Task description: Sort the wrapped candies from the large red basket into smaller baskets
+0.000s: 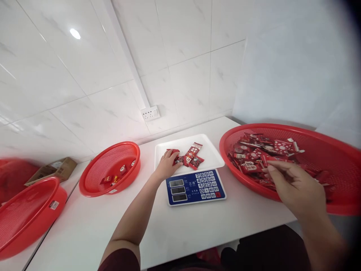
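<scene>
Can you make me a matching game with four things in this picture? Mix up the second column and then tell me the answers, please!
Things:
1. left hand
2. scale
3. right hand
4. socket

Where or what:
A. over packets in the right basket
B. on the wall
C. at red packets on the white tray
D. blue, with number keys

Right pairs: 1-C, 2-D, 3-A, 4-B.

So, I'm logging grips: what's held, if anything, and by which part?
Right hand: seemingly a packet, by one edge. Left hand: on packets on the scale; whether it grips one can't be told.
</scene>
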